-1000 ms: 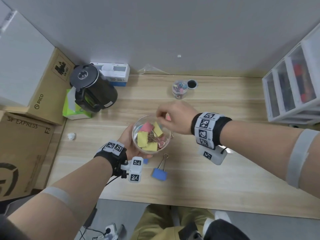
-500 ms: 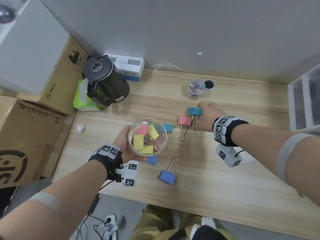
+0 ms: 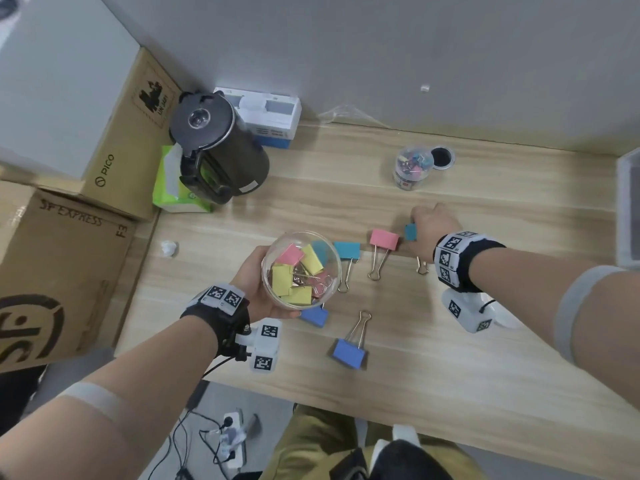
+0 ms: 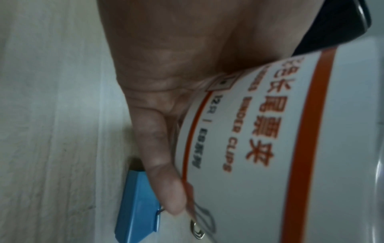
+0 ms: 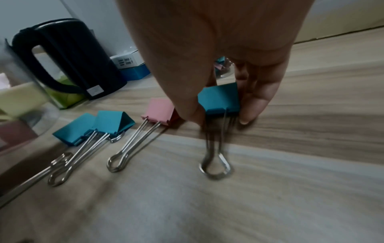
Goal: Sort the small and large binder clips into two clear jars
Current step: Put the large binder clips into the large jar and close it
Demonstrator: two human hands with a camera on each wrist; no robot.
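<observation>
My left hand (image 3: pixel 258 287) gripping clear jar (image 3: pixel 300 270) of large clips above desk (image 3: pixel 450 358), my right hand (image 3: pixel 434 230) pinching teal binder clip (image 5: pixel 220 99) on desk, pink clip (image 3: pixel 383 240) just beside, small-clip jar (image 3: pixel 412 168) near wall

Soft, even indoor light; faint shadows under the clips on the desk (image 3: pixel 450 341); head view bends at its edges; both wrist views blurred, the left dim and greyish.
</observation>
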